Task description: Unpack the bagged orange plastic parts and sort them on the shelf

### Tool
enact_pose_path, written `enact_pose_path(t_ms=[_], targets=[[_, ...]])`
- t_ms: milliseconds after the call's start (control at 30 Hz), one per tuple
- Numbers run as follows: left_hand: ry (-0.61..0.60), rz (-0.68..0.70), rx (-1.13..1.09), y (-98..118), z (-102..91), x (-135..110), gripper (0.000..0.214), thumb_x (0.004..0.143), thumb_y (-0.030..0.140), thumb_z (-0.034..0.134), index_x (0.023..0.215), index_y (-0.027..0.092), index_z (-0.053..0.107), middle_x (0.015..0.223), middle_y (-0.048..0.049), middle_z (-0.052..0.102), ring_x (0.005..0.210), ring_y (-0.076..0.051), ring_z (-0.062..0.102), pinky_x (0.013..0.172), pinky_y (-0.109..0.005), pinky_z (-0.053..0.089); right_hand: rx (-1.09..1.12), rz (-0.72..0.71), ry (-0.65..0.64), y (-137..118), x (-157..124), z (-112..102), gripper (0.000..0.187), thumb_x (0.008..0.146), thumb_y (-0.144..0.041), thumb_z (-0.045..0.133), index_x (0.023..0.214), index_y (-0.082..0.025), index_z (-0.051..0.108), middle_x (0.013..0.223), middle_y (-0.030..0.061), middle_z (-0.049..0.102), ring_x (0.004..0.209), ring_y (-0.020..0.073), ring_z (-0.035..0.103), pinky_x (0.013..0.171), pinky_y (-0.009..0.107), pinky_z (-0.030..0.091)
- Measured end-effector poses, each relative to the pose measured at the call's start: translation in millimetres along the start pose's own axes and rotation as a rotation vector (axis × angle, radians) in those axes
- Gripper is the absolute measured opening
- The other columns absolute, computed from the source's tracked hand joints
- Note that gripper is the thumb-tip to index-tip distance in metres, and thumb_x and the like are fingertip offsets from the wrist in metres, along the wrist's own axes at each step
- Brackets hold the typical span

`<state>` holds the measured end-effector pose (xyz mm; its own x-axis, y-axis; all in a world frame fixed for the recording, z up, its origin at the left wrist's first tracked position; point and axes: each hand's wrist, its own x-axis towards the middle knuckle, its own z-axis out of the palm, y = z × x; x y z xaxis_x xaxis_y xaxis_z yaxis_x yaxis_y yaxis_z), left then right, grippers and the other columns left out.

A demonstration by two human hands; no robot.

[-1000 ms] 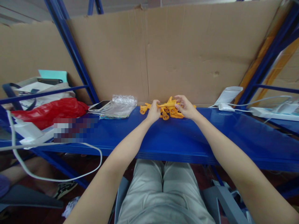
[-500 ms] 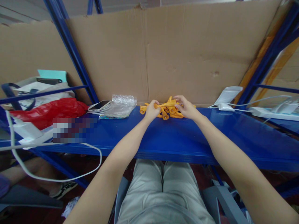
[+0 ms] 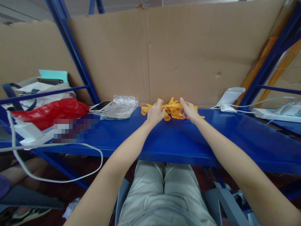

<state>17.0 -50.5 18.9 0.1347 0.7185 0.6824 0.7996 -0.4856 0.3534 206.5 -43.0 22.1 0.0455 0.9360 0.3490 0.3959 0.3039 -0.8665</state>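
A small heap of orange plastic pieces [image 3: 171, 110] lies at the back of the blue shelf [image 3: 164, 138], against the cardboard wall. My left hand [image 3: 155, 113] is closed on the left side of the heap, fingers curled over the pieces. My right hand [image 3: 189, 110] grips the right side, fingers bent around more of them. One orange piece [image 3: 145, 110] sticks out to the left of my left hand, and another tip shows to the right of my right hand.
A crumpled clear plastic bag [image 3: 121, 106] and a phone [image 3: 101, 106] lie left of the heap. Further left are a red bag [image 3: 50, 112] and a white cable [image 3: 56, 180] hanging off the edge. White chargers and a power strip [image 3: 275, 114] sit on the right.
Both hands have closed in on the heap: the left moved right and curled over it, the right dropped its raised fingers onto the pieces.
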Motion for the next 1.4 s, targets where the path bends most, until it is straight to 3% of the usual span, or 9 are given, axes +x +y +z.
enact_pose_path(t_ms=[100,267,400,567,733,933,1200,1400], targets=[[-0.021,0.026,0.002,6,1.8,-2,0.023,0.084,0.011,0.050,0.105,0.021,0.052,0.102,-0.0081,0.066,0.095,-0.023,0.065,0.081,-0.031,0.049,0.017,-0.011,0.080,-3,-1,3,0.045,0.093,-0.060,0.044,0.066,-0.024,0.046,0.051,-0.0022,0.043,0.045,0.0135,0.041,0.048,0.029,0.035],[-0.009,0.026,-0.129,9,7.4,-3,0.023,0.081,0.011,0.053,0.099,0.023,0.051,0.092,-0.0031,0.065,0.087,-0.021,0.064,0.077,-0.030,0.047,-0.173,-0.220,0.305,-7,-2,0,0.035,0.088,-0.030,0.045,0.054,-0.024,0.035,0.051,-0.0029,0.035,0.055,0.0138,0.038,0.056,0.029,0.029],[-0.016,-0.005,-0.250,5,13.4,-1,0.020,0.078,0.010,0.055,0.091,0.024,0.049,0.075,0.0023,0.057,0.071,-0.017,0.058,0.071,-0.028,0.043,-0.323,-0.338,0.374,-13,-9,-5,0.032,0.087,-0.029,0.046,0.057,-0.024,0.036,0.053,-0.0029,0.037,0.056,0.0139,0.039,0.058,0.029,0.027],[-0.017,-0.030,-0.377,-4,17.8,4,0.019,0.074,0.010,0.058,0.083,0.023,0.047,0.071,0.0041,0.053,0.067,-0.015,0.051,0.068,-0.027,0.041,-0.418,-0.487,0.318,-11,-13,-6,0.027,0.090,-0.039,0.047,0.068,-0.023,0.047,0.055,-0.0026,0.044,0.054,0.0141,0.041,0.058,0.028,0.029],[-0.093,-0.063,-0.545,-9,19.4,9,0.018,0.070,0.009,0.058,0.077,0.021,0.048,0.071,0.0051,0.054,0.065,-0.012,0.051,0.066,-0.025,0.042,-0.498,-0.554,0.305,-7,-11,-6,0.027,0.091,-0.043,0.046,0.078,-0.022,0.054,0.059,-0.0003,0.052,0.055,0.0151,0.046,0.058,0.028,0.031],[-0.297,-0.352,-0.746,-9,18.3,7,0.016,0.076,0.010,0.056,0.081,0.022,0.047,0.048,0.0118,0.039,0.033,-0.006,0.033,0.041,-0.018,0.026,-0.514,-0.534,0.287,-8,-13,-12,0.029,0.094,-0.046,0.044,0.091,-0.022,0.060,0.074,0.0051,0.063,0.069,0.0194,0.057,0.067,0.029,0.039],[-0.158,-0.454,-0.798,-8,13.7,9,0.024,0.073,0.000,0.053,0.077,0.021,0.043,0.051,0.0118,0.045,0.030,-0.004,0.031,0.036,-0.017,0.023,-0.578,-0.506,0.135,1,-5,-13,0.030,0.092,-0.044,0.050,0.095,-0.019,0.065,0.086,0.0087,0.070,0.076,0.0214,0.063,0.071,0.031,0.044],[-0.092,-0.456,-0.749,-10,11.0,9,0.024,0.070,-0.003,0.055,0.075,0.020,0.047,0.057,0.0106,0.048,0.033,-0.003,0.034,0.038,-0.017,0.024,-0.661,-0.444,-0.066,10,1,-11,0.028,0.086,-0.039,0.064,0.104,-0.019,0.071,0.107,0.0119,0.074,0.097,0.0277,0.068,0.084,0.037,0.050]])
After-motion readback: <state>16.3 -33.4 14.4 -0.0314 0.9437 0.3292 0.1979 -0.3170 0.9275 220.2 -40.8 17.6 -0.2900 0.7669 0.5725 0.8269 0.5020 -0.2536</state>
